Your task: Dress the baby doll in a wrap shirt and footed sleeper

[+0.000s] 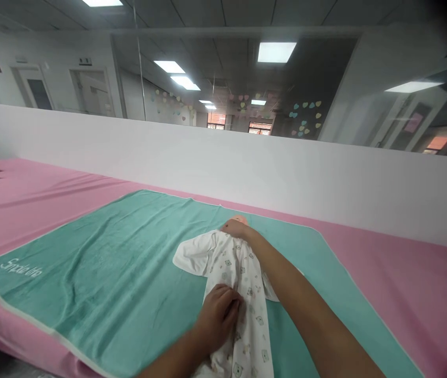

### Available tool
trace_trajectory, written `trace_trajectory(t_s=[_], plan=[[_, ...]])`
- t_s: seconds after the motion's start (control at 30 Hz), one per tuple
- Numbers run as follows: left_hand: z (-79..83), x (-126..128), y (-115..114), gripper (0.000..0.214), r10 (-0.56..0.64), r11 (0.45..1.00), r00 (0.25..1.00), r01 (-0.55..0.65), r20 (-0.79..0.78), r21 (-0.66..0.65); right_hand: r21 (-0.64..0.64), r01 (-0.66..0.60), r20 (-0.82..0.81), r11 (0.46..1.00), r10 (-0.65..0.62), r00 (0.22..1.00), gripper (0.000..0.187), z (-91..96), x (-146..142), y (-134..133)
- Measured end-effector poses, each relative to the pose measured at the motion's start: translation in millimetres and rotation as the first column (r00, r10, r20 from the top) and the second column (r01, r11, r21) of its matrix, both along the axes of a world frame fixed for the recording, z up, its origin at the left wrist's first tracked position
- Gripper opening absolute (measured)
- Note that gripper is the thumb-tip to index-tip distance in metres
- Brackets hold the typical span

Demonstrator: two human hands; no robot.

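Head view, lower centre: your left hand lies palm-down, loosely open, on the printed baby romper, already spread over the teal towel. Your right hand touches its collar by the doll's head; grip unclear.

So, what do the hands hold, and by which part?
The left hand pinches the white baby garment near its lower middle; the right hand lies at its collar end, grip unclear.

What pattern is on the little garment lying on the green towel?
The garment is white with small scattered bear-like prints, clearest in the head view.
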State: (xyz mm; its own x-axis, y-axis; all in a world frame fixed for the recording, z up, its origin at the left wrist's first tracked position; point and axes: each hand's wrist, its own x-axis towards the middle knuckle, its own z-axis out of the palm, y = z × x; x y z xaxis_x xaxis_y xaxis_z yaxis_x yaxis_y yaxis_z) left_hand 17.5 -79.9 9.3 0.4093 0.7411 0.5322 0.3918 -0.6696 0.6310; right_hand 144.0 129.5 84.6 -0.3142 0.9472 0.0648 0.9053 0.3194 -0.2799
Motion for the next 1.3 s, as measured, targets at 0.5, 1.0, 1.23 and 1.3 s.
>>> trace_trajectory(t_s=[0.5,1.0,1.23,1.3], plan=[[-19.1,-4.0,20.0,0.038,0.389,0.915,0.908,-0.36,0.156,-0.183,0.221,-0.231,0.076,0.947,0.22,0.973,0.02,-23.8,-19.5,-80.9],[0.9,-47.3,129.4,0.035,0.648,0.759,0.733,-0.642,-0.206,0.104,0.181,0.701,-0.486,0.69,-0.557,0.674,0.044,-108.1,153.3,-124.5],[-21.4,-70.9,159.3,0.038,0.694,0.683,0.608,-0.726,-0.386,0.084,-0.047,0.603,-0.584,0.796,-0.512,0.63,0.041,-102.5,153.6,-125.8],[-19.9,-74.0,156.0,0.03,0.696,0.697,0.628,-0.708,-0.347,0.117,-0.073,0.539,-0.635,0.839,-0.456,0.623,0.04,-99.9,155.1,-127.0]])
